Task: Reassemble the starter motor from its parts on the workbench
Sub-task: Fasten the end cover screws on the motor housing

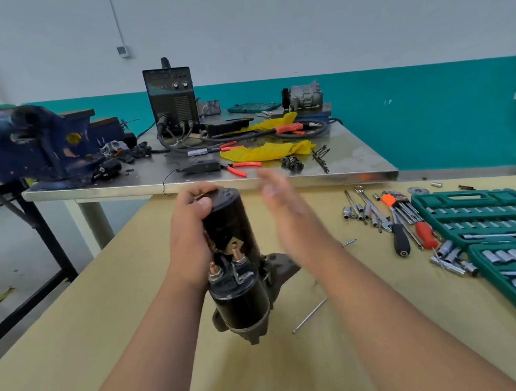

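Well inside workbench (pixel 75 317) edges, starter motor (pixel 231 225)

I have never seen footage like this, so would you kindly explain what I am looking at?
This is one picture from a camera worn on a person's head, looking forward and down; there is no robot, only two bare hands. The left hand grips a black starter motor, held on end over the wooden bench. The right hand is open and blurred beside it, holding nothing. A long thin bolt lies by the motor. To the right are screwdrivers and a green socket set. Behind stands a steel table with a blue vise, a welding machine, a yellow cloth and red-handled pliers.
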Demonstrator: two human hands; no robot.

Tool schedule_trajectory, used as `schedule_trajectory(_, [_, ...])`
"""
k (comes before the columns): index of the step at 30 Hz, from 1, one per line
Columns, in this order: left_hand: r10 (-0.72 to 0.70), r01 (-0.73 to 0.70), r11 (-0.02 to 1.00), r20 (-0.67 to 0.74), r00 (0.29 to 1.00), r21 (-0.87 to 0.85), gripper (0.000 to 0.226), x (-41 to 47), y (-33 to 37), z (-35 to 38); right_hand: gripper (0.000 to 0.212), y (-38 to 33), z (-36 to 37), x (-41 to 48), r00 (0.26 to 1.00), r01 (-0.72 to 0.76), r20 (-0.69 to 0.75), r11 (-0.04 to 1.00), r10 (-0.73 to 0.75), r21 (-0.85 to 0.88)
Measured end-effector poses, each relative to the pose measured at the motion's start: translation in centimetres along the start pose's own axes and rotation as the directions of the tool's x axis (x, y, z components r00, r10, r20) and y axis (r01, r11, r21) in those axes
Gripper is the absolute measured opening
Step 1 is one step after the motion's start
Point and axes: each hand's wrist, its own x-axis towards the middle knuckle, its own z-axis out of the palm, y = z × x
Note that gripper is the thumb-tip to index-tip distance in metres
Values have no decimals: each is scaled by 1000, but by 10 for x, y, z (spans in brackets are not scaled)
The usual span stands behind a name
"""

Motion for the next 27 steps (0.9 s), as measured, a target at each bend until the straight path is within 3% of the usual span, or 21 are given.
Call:
schedule_trajectory(3, [48,-50,999,-91,995,-22,25,-5,2,-26,25,28,-43,-4,942,-156,-320,973,96,-168])
schedule_trajectory(4, [67,-69,997,-70,995,-24,25,-6,3,-37,24,42,-56,-9,922,-243,-359,939,145,-243])
schedule_trajectory(8, [83,-85,996,95,992,17,28,1,13,-61,14,94,-56,-26,917,-387,-289,796,276,-465])
schedule_trajectory(11, [30,-35,999,151,988,27,26,6,17,-69,16,101,-41,-29,946,-294,-108,669,307,-682])
schedule_trajectory(16, [-53,44,998,282,958,39,47,9,15,-61,28,88,1,-17,943,117,236,432,233,-894])
schedule_trajectory(18, [-71,54,997,317,946,62,55,10,14,-52,27,86,10,-13,925,188,289,362,248,-913])
schedule_trajectory(20, [-86,72,996,323,943,54,38,9,13,-45,27,85,14,-10,919,161,268,344,291,-925])
schedule_trajectory(23, [-87,66,995,316,945,77,41,8,11,-39,26,80,18,-8,900,171,273,300,340,-939])
schedule_trajectory(24, [-76,52,995,314,946,83,46,7,11,-37,24,77,18,-8,900,161,278,336,335,-928])
schedule_trajectory(25, [-66,41,996,310,949,85,49,6,11,-36,21,70,14,-6,914,95,253,439,317,-893])
schedule_trajectory(27, [-53,30,996,294,954,83,51,5,12,-36,16,48,2,-1,961,-114,126,768,246,-630])
